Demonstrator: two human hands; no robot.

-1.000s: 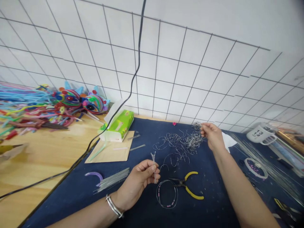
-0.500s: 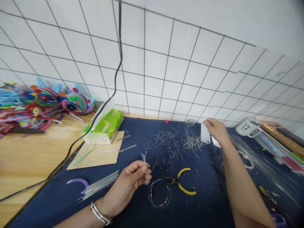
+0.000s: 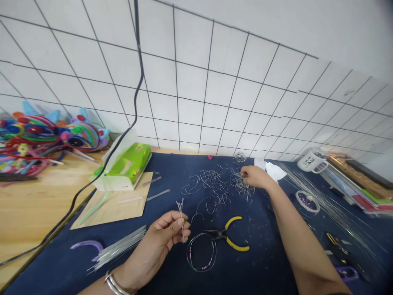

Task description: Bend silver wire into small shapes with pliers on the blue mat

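Between the thumb and fingers of my left hand [image 3: 170, 233] is a small bundle of thin silver wire pieces [image 3: 181, 209], held upright. My right hand [image 3: 254, 177] reaches to a tangled pile of short bent wires [image 3: 245, 190], its fingers bent together at the pile's edge. Whatever sits between those fingertips is hidden. Just right of my left hand lies a wire ring with pink beads [image 3: 202, 268]. Touching its upper edge are pliers with yellow handles [image 3: 235, 245], jaws pointing left. Looser curled wires [image 3: 211, 178] spread left of the pile.
A bundle of straight wires [image 3: 119, 248] and a purple curved piece [image 3: 89, 244] lie left. Behind them are a brown envelope [image 3: 135, 207] and green tissue pack [image 3: 135, 162]. White paper [image 3: 274, 171], a mug [image 3: 310, 162] and long wires [image 3: 325, 200] are on the right.
My right hand has let go of the white paper piece and moved left to the wire pile. My left hand still holds its wires. The view has shifted slightly right.
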